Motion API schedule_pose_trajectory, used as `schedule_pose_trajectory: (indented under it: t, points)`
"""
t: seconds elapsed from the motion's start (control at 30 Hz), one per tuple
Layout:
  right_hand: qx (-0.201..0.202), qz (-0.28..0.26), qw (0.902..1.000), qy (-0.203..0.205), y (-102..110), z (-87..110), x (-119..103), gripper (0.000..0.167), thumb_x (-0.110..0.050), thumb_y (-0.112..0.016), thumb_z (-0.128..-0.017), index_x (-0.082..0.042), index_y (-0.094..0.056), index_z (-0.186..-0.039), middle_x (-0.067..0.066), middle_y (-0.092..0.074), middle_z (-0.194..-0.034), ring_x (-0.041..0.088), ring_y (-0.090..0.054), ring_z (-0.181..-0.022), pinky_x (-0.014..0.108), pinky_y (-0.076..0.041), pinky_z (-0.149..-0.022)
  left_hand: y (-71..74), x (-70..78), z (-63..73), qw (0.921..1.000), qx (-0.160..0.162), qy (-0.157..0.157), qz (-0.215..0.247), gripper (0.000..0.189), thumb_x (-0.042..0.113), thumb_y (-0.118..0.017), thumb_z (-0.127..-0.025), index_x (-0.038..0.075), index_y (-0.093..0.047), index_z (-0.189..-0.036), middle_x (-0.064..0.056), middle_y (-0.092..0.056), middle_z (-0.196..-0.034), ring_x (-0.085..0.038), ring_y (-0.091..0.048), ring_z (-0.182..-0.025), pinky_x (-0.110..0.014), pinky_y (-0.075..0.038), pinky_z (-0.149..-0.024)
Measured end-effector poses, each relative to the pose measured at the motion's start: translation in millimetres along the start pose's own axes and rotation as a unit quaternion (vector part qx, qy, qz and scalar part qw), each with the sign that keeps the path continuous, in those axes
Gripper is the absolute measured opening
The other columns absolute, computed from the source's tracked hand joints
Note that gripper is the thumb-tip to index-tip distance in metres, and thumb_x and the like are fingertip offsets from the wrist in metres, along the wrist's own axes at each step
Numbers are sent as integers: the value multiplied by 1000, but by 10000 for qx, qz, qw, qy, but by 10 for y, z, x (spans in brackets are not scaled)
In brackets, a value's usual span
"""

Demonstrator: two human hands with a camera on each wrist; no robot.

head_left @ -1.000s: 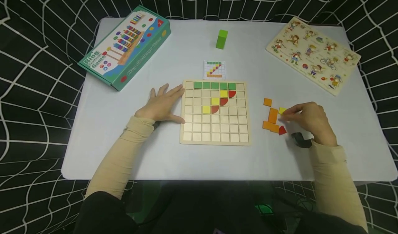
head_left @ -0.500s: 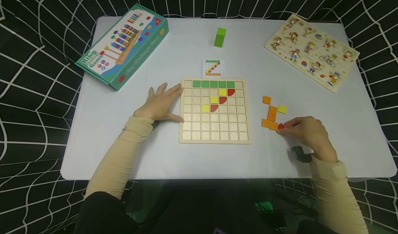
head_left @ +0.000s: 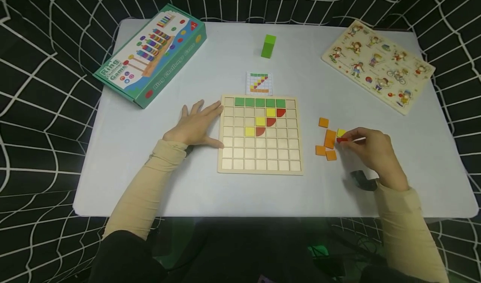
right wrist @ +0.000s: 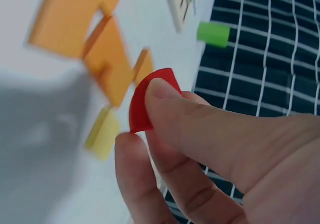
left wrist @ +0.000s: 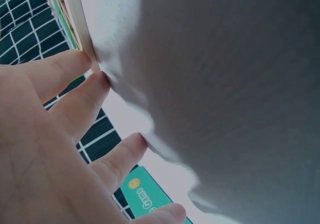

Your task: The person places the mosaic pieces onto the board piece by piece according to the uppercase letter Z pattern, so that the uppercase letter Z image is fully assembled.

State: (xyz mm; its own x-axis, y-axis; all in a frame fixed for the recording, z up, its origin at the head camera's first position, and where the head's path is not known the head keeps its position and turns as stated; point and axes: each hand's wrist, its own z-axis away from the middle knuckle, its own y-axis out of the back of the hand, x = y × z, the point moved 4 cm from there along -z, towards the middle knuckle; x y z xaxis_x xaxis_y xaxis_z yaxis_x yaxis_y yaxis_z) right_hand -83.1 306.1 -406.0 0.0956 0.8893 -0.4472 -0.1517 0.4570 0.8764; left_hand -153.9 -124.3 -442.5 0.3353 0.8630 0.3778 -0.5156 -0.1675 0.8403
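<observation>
My right hand (head_left: 372,149) pinches a red quarter-circle tile (right wrist: 142,101) between thumb and fingers, just above the table. Beside it lie a yellow square tile (head_left: 341,132) and several orange tiles (head_left: 330,139). My left hand (head_left: 193,126) rests with fingers spread at the left edge of the wooden grid board (head_left: 259,153); in the left wrist view its fingertips touch the board's side. Green squares (head_left: 260,102) fill part of the board's top row. Yellow squares and red quarter-circles (head_left: 270,122) step diagonally down to the left beneath them. A small pattern card (head_left: 259,84) lies behind the board.
A green ring game box (head_left: 152,55) lies at the back left. An upright green block (head_left: 268,46) stands at the back middle. At the back right lies a wooden picture puzzle board (head_left: 379,66). White netting on black surrounds the white table (head_left: 263,197).
My right hand moved from near the yellow tile down to the red quarter-circle, took hold of it and lifted it back up beside the yellow tile. The lower orange tiles separated. My left hand stayed.
</observation>
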Motion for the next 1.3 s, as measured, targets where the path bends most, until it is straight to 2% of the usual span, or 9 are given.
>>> schedule_pose_trajectory:
  t: [0.1,0.23,0.33,0.47,0.63,0.83,1.03,1.17,1.3]
  points:
    - [20,-82,9999,146,-13,-77,-136,19,-13,-77,-92,0,-76,-107,29,-74,-112,46,-75,-95,5,-38,-62,-9,-4,-4,10000,-14,25,25,119,61,-83,-77,18,-19,-167,0,-9,-177,-48,0,-162,-83,-3,-120]
    - [-72,-191,9996,219,-58,-180,-334,22,-17,-78,-92,-1,-76,-107,27,-76,-111,42,-76,-91,10,-43,-61,-21,-13,-5,10000,-40,59,44,118,61,-83,-77,19,-19,-167,1,-9,-177,-47,1,-162,-82,-3,-121]
    - [-173,-339,9988,297,-100,-244,-484,26,-17,-78,-92,0,-74,-111,27,-75,-112,43,-77,-93,12,-44,-60,-28,-16,-5,10000,-50,55,40,117,61,-82,-77,19,-19,-167,1,-9,-177,-47,0,-162,-82,-3,-121]
    - [-249,-491,9975,438,-167,-317,-688,27,-13,-80,-89,1,-72,-111,24,-76,-108,41,-77,-92,7,-43,-62,-33,-16,-11,10000,-53,38,20,117,62,-82,-78,19,-19,-167,1,-9,-178,-47,0,-162,-82,-3,-121]
    - [-628,-580,9946,585,-302,-405,-957,24,-13,-81,-88,1,-73,-106,23,-77,-105,39,-77,-93,9,-45,-65,-27,-21,-10,10000,-61,55,5,118,62,-81,-78,19,-18,-167,2,-8,-178,-47,1,-162,-81,-2,-121]
    - [-1280,-740,9829,1101,-560,-497,-1306,19,-11,-80,-89,-3,-80,-106,17,-79,-103,30,-75,-90,13,-48,-73,-22,-34,-7,10000,-48,64,0,117,63,-81,-78,19,-18,-167,2,-8,-178,-46,1,-162,-81,-3,-121]
    - [-1653,-939,9683,1621,-833,-549,-1643,15,-8,-80,-88,-3,-81,-102,13,-81,-97,25,-72,-93,17,-50,-76,-17,-35,-11,10000,-35,67,1,117,62,-81,-78,20,-18,-167,3,-8,-178,-46,1,-162,-81,-3,-122]
    - [-1789,-908,9664,1610,-947,-575,-1791,12,-7,-82,-86,-3,-82,-97,12,-82,-92,23,-72,-90,20,-49,-75,-12,-40,-9,9999,-65,75,26,117,62,-81,-78,19,-18,-167,3,-7,-178,-46,1,-162,-81,-3,-122]
    - [-1824,-771,9688,1489,-1008,-585,-1878,10,-6,-83,-83,-5,-82,-93,10,-82,-87,20,-69,-88,22,-47,-72,-4,-51,-6,9999,-75,75,42,117,63,-81,-79,19,-17,-167,3,-7,-178,-45,2,-163,-80,-2,-122]
